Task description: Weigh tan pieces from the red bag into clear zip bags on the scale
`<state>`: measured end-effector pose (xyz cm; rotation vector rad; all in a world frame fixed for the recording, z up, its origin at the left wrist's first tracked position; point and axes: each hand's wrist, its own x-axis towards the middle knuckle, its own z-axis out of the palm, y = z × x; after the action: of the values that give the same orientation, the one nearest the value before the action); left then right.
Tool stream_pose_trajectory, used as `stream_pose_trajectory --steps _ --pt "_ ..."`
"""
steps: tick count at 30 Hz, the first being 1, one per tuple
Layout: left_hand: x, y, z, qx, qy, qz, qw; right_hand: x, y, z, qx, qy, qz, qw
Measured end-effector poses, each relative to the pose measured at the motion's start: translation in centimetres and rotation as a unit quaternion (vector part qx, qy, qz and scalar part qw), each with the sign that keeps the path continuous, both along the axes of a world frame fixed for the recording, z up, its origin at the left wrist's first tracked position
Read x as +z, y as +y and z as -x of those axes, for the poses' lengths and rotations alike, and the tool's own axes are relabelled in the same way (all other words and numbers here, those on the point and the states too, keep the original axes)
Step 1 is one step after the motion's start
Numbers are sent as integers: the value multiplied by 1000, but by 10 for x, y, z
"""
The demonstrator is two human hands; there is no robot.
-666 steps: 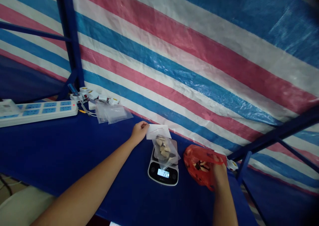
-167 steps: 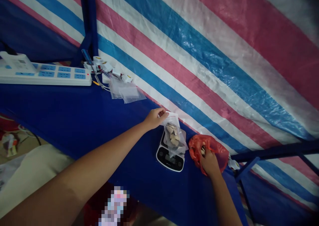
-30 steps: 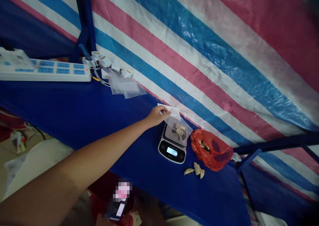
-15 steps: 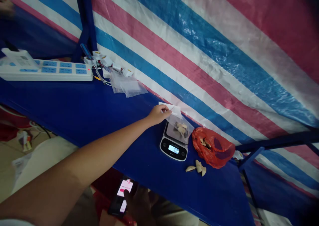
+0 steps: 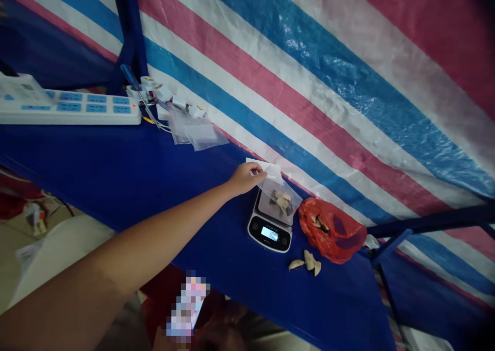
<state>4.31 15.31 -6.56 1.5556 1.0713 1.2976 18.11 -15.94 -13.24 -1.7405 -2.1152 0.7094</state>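
From the lower left my left arm reaches over the table. My left hand (image 5: 249,178) is closed, pinching the top edge of a clear plastic bag (image 5: 293,191). Inside the bag are pale pieces with dark edges, like mushroom slices (image 5: 282,201). The bag rests on the plate of a kitchen scale (image 5: 269,231) with a lit display. Right of the scale lies a red plastic bag (image 5: 340,237), open, with similar pieces inside. A few loose pieces (image 5: 309,261) lie in front of it. At the bottom, my right hand (image 5: 220,333) is dim beside a blurred-out phone (image 5: 188,310); its fingers are unclear.
A white power strip (image 5: 77,109) runs along the table's left side. Near it are a blue-handled screwdriver (image 5: 129,76), small white rolls (image 5: 162,92) and flat clear bags (image 5: 199,132). Striped sheeting (image 5: 270,83) hangs behind the blue table (image 5: 154,176).
The view has shifted very slightly. My left hand keeps its hold on the clear bag. My right hand's finger, on the phone screen before, no longer shows there; the phone is now pixelated.
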Motion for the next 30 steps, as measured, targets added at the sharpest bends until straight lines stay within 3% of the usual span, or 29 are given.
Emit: stream_pose_trajectory --steps 4,6,7,11,15,21,25,30 --pt "-1 1 0 7 6 -2 1000 55 19 -59 -138 -24 -141 980" --pt "-1 0 1 7 9 -5 1000 67 43 -81 -217 -75 -261 938" --pt "-1 0 1 7 11 -5 1000 68 55 -89 -216 -106 -303 922" --pt "-1 -1 1 6 12 -2 1000 56 87 -103 -139 -177 -305 926" --pt "0 0 0 9 13 -1 1000 46 94 -110 -167 -195 -293 921" --pt "1 -1 -1 1 11 4 1000 51 104 -121 -174 -212 -245 930" --pt "1 -1 -1 3 12 2 1000 52 105 -118 -220 -241 -254 911" --pt "-1 0 -1 4 16 -6 1000 51 100 -114 -237 -253 -322 881"
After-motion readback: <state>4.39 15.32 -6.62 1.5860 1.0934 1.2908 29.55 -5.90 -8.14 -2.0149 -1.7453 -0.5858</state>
